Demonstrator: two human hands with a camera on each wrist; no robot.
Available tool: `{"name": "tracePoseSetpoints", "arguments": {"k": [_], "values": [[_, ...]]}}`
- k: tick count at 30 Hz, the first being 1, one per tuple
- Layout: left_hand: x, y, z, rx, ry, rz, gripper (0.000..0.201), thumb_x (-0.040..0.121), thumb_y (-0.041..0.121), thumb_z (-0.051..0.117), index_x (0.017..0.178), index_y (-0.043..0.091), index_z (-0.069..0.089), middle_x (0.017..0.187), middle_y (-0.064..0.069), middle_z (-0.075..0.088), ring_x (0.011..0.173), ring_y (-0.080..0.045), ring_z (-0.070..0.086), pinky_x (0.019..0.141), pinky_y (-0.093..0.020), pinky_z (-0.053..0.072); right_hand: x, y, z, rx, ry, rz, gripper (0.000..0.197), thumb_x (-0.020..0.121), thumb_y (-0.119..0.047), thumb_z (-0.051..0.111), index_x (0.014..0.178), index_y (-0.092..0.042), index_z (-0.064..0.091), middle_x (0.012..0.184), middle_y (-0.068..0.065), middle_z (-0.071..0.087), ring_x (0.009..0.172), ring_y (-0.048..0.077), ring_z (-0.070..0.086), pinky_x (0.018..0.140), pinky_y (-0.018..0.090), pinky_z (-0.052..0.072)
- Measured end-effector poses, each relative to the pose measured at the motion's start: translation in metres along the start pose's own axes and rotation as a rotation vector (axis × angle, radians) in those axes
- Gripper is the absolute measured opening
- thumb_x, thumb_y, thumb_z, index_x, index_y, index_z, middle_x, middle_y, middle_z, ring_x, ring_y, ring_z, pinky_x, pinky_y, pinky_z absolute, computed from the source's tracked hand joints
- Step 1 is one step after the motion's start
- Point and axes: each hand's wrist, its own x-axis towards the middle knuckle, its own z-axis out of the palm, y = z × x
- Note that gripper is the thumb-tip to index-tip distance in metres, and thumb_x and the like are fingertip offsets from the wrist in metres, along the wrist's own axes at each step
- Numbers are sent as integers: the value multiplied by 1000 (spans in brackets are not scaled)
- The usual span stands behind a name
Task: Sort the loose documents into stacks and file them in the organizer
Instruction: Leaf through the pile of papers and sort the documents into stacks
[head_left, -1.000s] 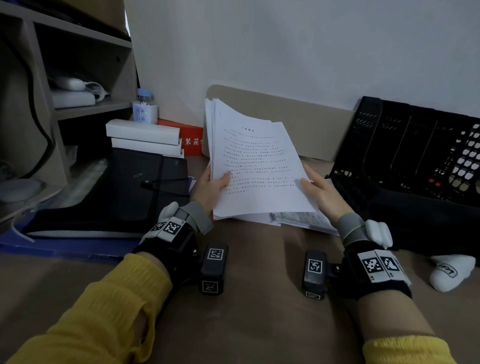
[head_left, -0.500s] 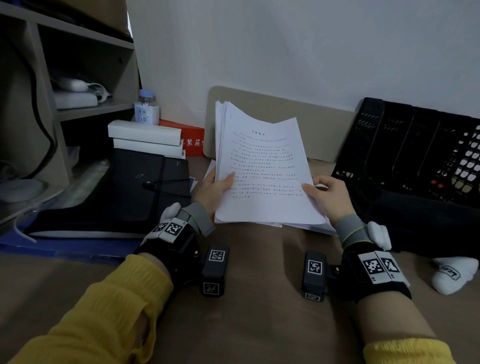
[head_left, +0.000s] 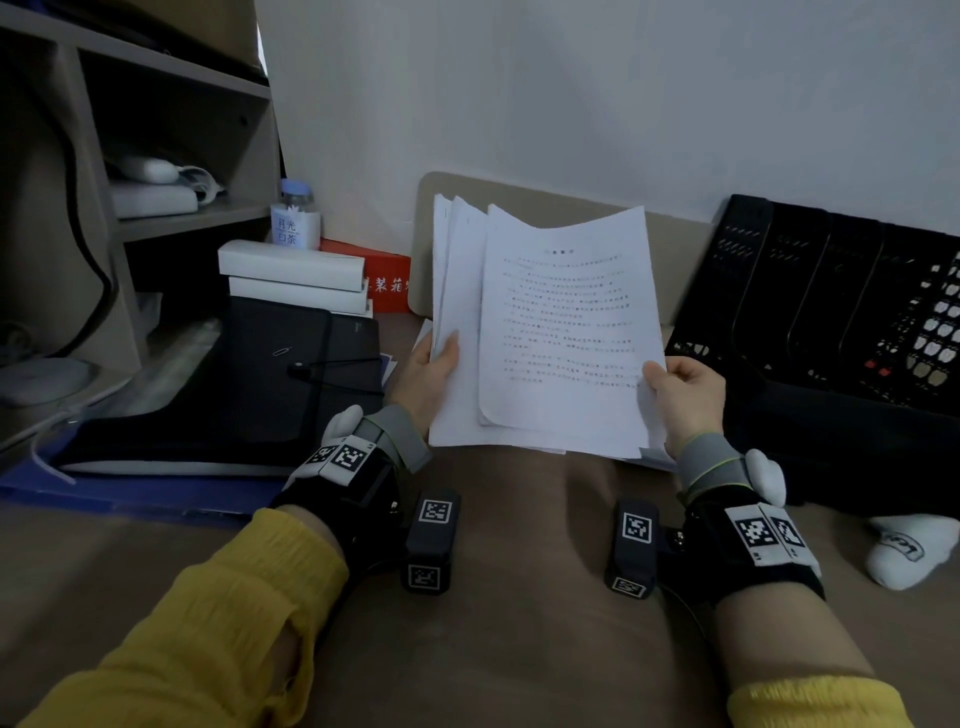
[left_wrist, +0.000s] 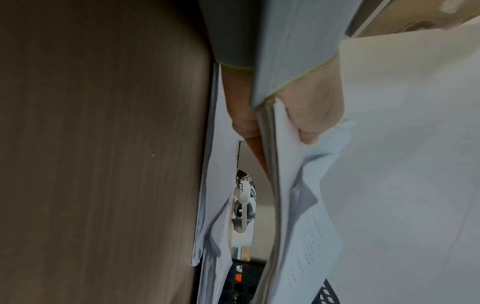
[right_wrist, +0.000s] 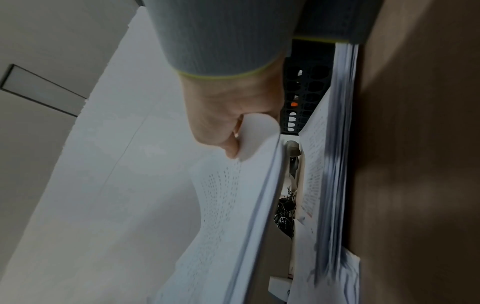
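Note:
A stack of white printed documents (head_left: 561, 332) stands tilted up in the middle of the head view, held from both sides. My left hand (head_left: 434, 371) grips its left edge, thumb on the front. My right hand (head_left: 678, 387) pinches the lower right corner of the top sheets. In the left wrist view the left hand (left_wrist: 280, 123) clamps the stack (left_wrist: 298, 205) edge-on. The right wrist view shows the right hand (right_wrist: 233, 127) curling a sheet corner (right_wrist: 257, 135). More loose papers (right_wrist: 335, 164) lie flat on the table. The black mesh organizer (head_left: 831, 312) lies on its side at the right.
A black folder (head_left: 270, 374) with a clip lies at the left, white boxes (head_left: 291, 275), a red box (head_left: 384, 275) and a bottle (head_left: 295, 215) behind it. A wooden shelf unit (head_left: 130, 182) stands far left. A tan board (head_left: 675, 249) leans on the wall. A white sock (head_left: 909, 545) shows at the right.
The stack has shifted right and tilted more upright. The top sheets have slid right, apart from the sheets behind, and the right hand has moved to pinch their lower right corner.

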Motion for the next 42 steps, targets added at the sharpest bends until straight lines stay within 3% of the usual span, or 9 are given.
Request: {"name": "tracePoseSetpoints", "arguments": {"k": [7, 14, 18, 22, 27, 31, 35, 40, 42], "values": [[-5, 13, 1, -85, 52, 32, 31, 98, 34, 51, 127, 25, 53, 119, -3, 66, 108, -28, 64, 97, -48, 50, 7, 8, -8, -95, 104, -21, 11, 91, -9, 48, 88, -1, 55, 83, 8, 50, 75, 17, 43, 67, 26, 36], [-7, 33, -1, -100, -46, 80, 20, 101, 24, 45, 121, 24, 51, 111, -1, 65, 95, -17, 65, 85, -32, 56, 17, 22, -6, -142, 69, 101, 9, 76, -16, 47, 69, -20, 44, 73, 13, 51, 66, 22, 43, 57, 33, 37], [-4, 45, -7, -152, -24, 126, 18, 101, 23, 46, 117, 27, 55, 107, 5, 68, 92, -12, 68, 78, -28, 57, 4, 9, -2, -144, 50, 81, 10, 78, -10, 47, 70, -16, 46, 66, 9, 48, 63, 20, 43, 61, 32, 39], [-2, 57, -14, -249, 55, 164, 36, 93, 31, 57, 128, 22, 54, 119, -2, 68, 109, -23, 65, 100, -48, 48, -5, 5, 2, -173, -8, 86, 24, 82, -4, 46, 64, -19, 42, 60, 4, 42, 58, 20, 36, 57, 31, 32], [-5, 77, -20, -361, 76, 198, 43, 93, 34, 56, 134, 22, 48, 130, -8, 62, 118, -33, 60, 101, -60, 43, -22, 3, 13, -267, -93, 109, 19, 81, -2, 45, 67, -14, 46, 70, 10, 47, 69, 22, 45, 62, 32, 37], [-12, 84, -15, -386, 107, 202, 39, 100, 25, 48, 138, 16, 45, 132, -9, 60, 118, -31, 60, 101, -57, 45, -42, -3, 26, -344, -208, 117, 17, 83, 3, 46, 72, -10, 46, 75, 13, 48, 72, 21, 47, 62, 27, 37], [-17, 86, -8, -342, 89, 200, 35, 101, 22, 47, 136, 15, 47, 129, -8, 62, 116, -29, 61, 99, -51, 48, -61, -8, 37, -369, -338, 192, 9, 85, 1, 44, 83, 0, 52, 69, 17, 52, 49, 23, 46, 38, 21, 34], [-18, 88, -3, -247, 67, 193, 21, 100, 21, 49, 121, 21, 53, 106, 3, 69, 98, -18, 68, 84, -35, 57, -67, -10, 37, -496, -423, 223, 12, 84, 1, 43, 80, 1, 54, 47, 11, 53, 40, 21, 47, 35, 14, 31], [-18, 87, -2, -238, 60, 184, 22, 99, 22, 51, 121, 22, 55, 108, 3, 70, 100, -19, 68, 89, -38, 56, -69, -12, 35, -554, -477, 245, 9, 85, 1, 45, 80, 1, 52, 56, 12, 55, 50, 21, 47, 43, 18, 32]]}}
